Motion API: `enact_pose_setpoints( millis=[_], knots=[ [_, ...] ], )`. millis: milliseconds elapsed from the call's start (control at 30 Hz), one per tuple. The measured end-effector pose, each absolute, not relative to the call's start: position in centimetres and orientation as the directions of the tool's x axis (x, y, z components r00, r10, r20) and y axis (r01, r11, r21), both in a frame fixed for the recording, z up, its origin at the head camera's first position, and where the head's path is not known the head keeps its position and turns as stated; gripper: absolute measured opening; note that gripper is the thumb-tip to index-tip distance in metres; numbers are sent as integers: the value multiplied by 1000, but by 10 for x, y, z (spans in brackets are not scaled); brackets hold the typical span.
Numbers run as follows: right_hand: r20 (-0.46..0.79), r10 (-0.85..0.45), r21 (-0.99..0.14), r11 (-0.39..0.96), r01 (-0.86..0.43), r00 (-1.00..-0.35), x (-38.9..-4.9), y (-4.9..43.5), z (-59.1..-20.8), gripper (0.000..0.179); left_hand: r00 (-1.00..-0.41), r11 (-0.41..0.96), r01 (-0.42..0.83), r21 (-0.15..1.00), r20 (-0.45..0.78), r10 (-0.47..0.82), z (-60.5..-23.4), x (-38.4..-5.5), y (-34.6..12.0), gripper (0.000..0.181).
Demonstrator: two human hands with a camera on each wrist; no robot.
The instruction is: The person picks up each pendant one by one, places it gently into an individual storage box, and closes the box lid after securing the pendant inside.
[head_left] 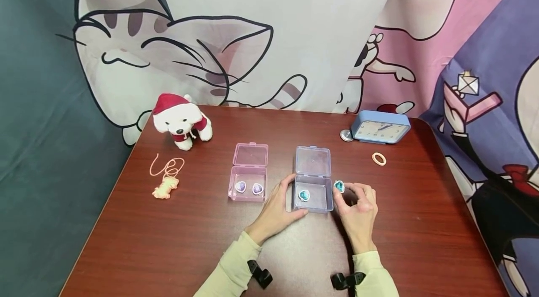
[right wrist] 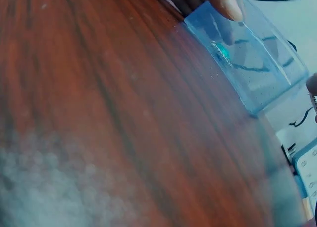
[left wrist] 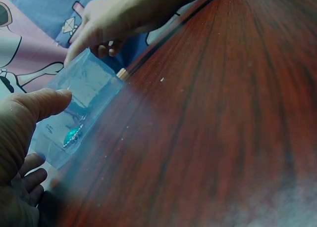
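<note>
A clear blue plastic box (head_left: pixel 313 194) lies on the table with its lid (head_left: pixel 313 161) raised at the back. My left hand (head_left: pixel 275 213) holds this box at its left side, the thumb at the front edge. Inside it sits one teal jewel (head_left: pixel 304 195) with a pale beaded rim. Just off the box's right wall, my right hand (head_left: pixel 358 215) pinches a matching teal jewel (head_left: pixel 338 186) between thumb and fingers. Only a sliver of that hand shows in the right wrist view. To the left, an open pink box (head_left: pixel 247 194) contains two purple jewels (head_left: pixel 257 188).
A plush dog (head_left: pixel 181 121) in a red hat stands at the back left, near a small corded figure (head_left: pixel 166 187). At the back right are a blue clock (head_left: pixel 381 127), a round metal piece (head_left: pixel 346 135) and a pale ring (head_left: pixel 379 159).
</note>
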State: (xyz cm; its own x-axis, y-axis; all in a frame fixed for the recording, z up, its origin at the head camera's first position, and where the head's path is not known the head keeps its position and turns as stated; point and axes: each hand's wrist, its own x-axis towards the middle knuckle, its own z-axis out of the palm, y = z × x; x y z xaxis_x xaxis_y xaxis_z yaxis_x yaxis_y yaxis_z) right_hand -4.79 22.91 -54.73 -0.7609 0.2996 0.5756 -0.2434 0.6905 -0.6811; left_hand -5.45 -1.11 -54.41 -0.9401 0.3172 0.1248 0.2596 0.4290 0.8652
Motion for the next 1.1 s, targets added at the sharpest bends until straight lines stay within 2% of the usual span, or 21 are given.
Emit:
enact_pose_setpoints(
  millis=[500, 833, 1100],
  knots=[
    [550, 145, -635, 713, -299, -823, -45, 213, -530, 27, -939, 457, 254, 852, 105, 327, -545, -55, -10, 99],
    [580, 89, -595, 726, -346, -810, -47, 209, -534, 29, -937, 455, 270, 849, 122, 327, -546, -56, -10, 99],
    [537, 29, -565, 755, -333, -843, -48, 206, -532, 31, -937, 452, 273, 849, 129, 324, -546, -56, -11, 99]
  ],
)
